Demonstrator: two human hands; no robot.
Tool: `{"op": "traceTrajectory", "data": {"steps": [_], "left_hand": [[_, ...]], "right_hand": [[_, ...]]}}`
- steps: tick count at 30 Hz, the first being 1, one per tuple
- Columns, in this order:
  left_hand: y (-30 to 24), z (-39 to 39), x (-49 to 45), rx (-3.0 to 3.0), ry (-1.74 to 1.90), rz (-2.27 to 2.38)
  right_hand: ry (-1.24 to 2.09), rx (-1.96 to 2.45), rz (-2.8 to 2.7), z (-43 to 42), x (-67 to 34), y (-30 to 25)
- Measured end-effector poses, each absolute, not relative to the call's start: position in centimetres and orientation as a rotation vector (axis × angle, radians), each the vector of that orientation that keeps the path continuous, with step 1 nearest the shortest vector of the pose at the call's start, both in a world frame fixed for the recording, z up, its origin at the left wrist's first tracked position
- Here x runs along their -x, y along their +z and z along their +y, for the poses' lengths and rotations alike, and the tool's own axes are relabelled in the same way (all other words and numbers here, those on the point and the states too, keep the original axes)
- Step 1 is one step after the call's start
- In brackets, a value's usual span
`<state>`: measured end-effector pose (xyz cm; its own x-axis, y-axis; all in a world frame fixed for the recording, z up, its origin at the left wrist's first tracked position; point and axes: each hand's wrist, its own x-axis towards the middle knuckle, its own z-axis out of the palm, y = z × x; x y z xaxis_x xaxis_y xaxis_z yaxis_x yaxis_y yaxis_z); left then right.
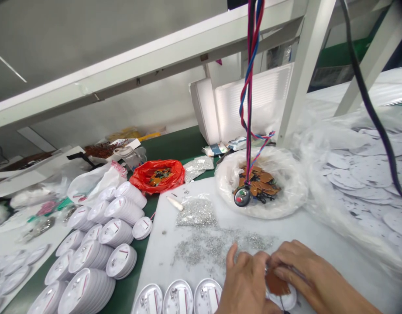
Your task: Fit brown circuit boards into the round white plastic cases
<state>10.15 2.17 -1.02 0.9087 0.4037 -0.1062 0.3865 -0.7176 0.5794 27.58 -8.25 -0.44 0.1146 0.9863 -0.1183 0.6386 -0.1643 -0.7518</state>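
Near the bottom edge, a brown circuit board [275,283] lies tilted over a white round plastic housing [290,301]. My right hand [308,270] pinches the board from the right, with thumb and fingertips at its upper edge. Against the board's left side, my left hand [245,279] is closed with curled fingers, one of them raised. What its fingertips hold is hidden. A dark wire runs below the board. Left of my hands, white round housings [177,296] stand in a row, with small metal parts inside. Loose silvery small parts [204,248] are scattered just beyond my fingers.
A clear bag of metal parts [196,211] and a white tube [175,203] lie behind. Stacked housings [86,257] fill the left. A red bag [158,174] and a clear bag [262,183] hold boards. Twisted wires [248,87] hang overhead. White discs [367,174] fill a right-hand bag.
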Motion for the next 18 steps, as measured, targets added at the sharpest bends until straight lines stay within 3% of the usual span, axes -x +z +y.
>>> {"op": "traceTrajectory", "data": {"steps": [7, 14, 16, 18], "left_hand": [[-4.5, 2.1, -9.7, -2.738, 0.303, 0.426], [-8.3, 1.0, -11.1, -2.759, 1.421, 0.502], [-7.2, 1.0, -10.8, -2.818, 1.397, 0.536], [-5.4, 1.2, -10.1, -2.923, 1.149, 0.55]], "right_hand": [[0.66, 1.939, -1.692, -6.9, -27.0, -1.0], [0.346, 1.928, -1.666, -6.5, -30.3, 0.5], [0.214, 2.004, -1.58, -4.3, -33.2, 1.2], [0.177, 2.075, -1.544, -0.8, -36.1, 1.6]]}}
